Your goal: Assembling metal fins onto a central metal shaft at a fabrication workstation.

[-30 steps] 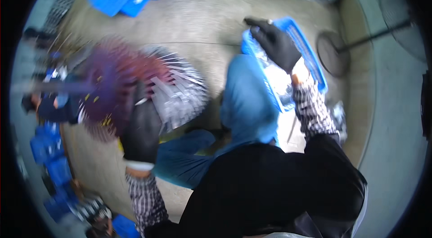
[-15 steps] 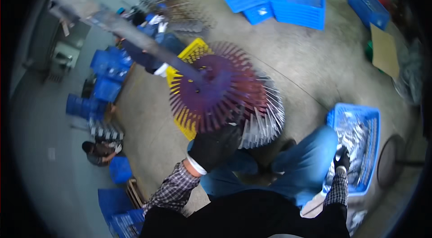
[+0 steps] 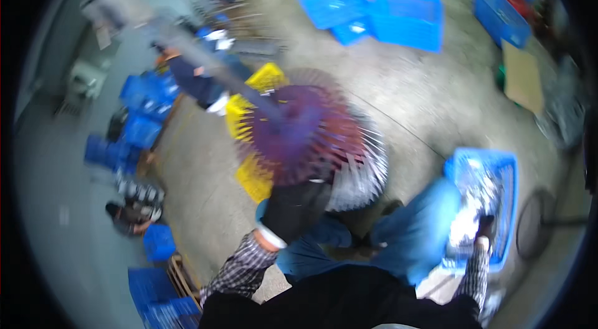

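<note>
In front of me is a round rack (image 3: 299,120) of reddish-purple discs with slotted, comb-like rims, on a long grey shaft (image 3: 205,58). Thin silvery metal strips (image 3: 361,179) stand packed along its lower right side. My left hand (image 3: 298,207), in a black glove, is at the rack's lower rim beside the strips, its fingers closed there as far as the blur shows. At my right, a blue basket (image 3: 512,204) holds shiny silvery pieces (image 3: 467,217). My dark-gloved right hand (image 3: 486,227) reaches down into it; blur hides its fingers and whatever they hold.
A yellow crate (image 3: 254,179) stands behind the rack. Blue crates (image 3: 408,21) lie farther off on the concrete floor, and more blue crates (image 3: 146,102) are at the left, near co-workers. A round stand (image 3: 536,223) is right of my basket.
The view has shifted slightly and is more blurred. My right hand has moved lower and farther right within the blue basket. My left hand stays at the rack's rim.
</note>
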`<act>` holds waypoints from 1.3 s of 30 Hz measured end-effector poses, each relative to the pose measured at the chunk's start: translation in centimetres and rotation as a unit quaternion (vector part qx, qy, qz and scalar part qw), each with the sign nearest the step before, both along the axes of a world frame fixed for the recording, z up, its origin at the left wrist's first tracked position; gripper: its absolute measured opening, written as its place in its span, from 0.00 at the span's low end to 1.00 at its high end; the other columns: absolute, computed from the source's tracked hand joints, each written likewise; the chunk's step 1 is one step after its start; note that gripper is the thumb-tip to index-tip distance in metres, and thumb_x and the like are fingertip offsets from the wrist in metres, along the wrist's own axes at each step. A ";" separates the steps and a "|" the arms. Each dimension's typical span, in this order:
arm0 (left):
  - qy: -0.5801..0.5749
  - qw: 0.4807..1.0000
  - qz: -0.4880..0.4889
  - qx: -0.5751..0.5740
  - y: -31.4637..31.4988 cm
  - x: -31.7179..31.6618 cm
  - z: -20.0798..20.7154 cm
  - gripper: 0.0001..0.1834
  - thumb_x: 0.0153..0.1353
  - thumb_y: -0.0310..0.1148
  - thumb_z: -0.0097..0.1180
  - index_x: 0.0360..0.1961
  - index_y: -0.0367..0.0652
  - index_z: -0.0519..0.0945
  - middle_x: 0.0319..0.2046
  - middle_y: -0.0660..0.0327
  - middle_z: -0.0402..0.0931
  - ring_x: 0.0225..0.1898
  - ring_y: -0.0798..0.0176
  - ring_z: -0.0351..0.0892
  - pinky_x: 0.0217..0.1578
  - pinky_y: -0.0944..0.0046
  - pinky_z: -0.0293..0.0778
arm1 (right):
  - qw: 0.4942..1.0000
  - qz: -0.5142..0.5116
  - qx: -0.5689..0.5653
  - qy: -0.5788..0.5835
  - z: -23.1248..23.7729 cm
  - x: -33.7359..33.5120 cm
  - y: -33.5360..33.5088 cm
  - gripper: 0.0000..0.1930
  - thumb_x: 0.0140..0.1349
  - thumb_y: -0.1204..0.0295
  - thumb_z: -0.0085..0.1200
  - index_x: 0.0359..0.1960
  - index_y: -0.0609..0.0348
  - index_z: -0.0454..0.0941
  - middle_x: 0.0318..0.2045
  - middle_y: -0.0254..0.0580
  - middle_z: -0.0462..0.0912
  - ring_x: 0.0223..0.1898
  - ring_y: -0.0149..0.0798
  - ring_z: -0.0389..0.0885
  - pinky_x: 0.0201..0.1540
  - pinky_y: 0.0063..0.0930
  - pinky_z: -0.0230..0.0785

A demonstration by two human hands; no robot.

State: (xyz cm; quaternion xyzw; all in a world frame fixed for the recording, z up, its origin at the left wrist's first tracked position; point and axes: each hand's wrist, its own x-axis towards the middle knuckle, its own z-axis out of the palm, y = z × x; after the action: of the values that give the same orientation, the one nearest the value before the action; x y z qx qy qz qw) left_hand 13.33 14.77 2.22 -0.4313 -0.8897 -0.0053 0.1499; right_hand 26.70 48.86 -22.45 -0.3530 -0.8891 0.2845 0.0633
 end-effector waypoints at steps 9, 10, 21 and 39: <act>-0.103 0.993 0.050 0.039 0.2 5.3 1.4 0.25 0.61 0.25 0.57 0.61 0.41 0.77 0.64 0.49 0.75 0.59 0.46 0.75 0.59 0.49 0.69 | 0.866 -0.076 -0.383 0.314 16.2 3.0 5.7 0.12 0.74 0.65 0.60 0.42 0.64 0.84 0.29 0.37 0.82 0.29 0.30 0.81 0.37 0.21 0.74; -0.109 0.991 0.055 0.062 0.0 5.9 1.6 0.22 0.60 0.25 0.58 0.57 0.41 0.79 0.61 0.49 0.76 0.57 0.46 0.76 0.58 0.48 0.70 | 0.866 -0.037 -0.397 0.300 17.5 2.8 4.4 0.12 0.74 0.66 0.60 0.42 0.65 0.84 0.29 0.38 0.83 0.29 0.30 0.82 0.37 0.21 0.74; -0.352 0.898 0.077 0.253 0.2 10.7 1.1 0.07 0.65 0.27 0.59 0.43 0.38 0.81 0.37 0.56 0.79 0.36 0.52 0.76 0.43 0.54 0.74 | 0.765 0.133 -0.592 0.216 24.4 0.2 -9.1 0.10 0.74 0.69 0.60 0.44 0.66 0.84 0.29 0.39 0.84 0.30 0.29 0.83 0.37 0.19 0.75; -0.153 0.978 0.054 0.134 -1.0 6.8 4.6 0.32 0.57 0.28 0.64 0.66 0.38 0.77 0.63 0.50 0.77 0.56 0.50 0.77 0.59 0.49 0.70 | 0.897 0.178 -0.245 0.321 21.2 -5.9 -5.7 0.09 0.68 0.70 0.64 0.41 0.65 0.84 0.31 0.43 0.85 0.25 0.33 0.78 0.28 0.28 0.69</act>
State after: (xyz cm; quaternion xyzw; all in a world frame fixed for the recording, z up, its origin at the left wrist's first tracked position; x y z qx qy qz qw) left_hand 20.10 13.73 6.81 -0.3529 -0.9151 -0.1826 0.0682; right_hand 20.77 43.14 -1.22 -0.0830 -0.7702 0.5981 0.2052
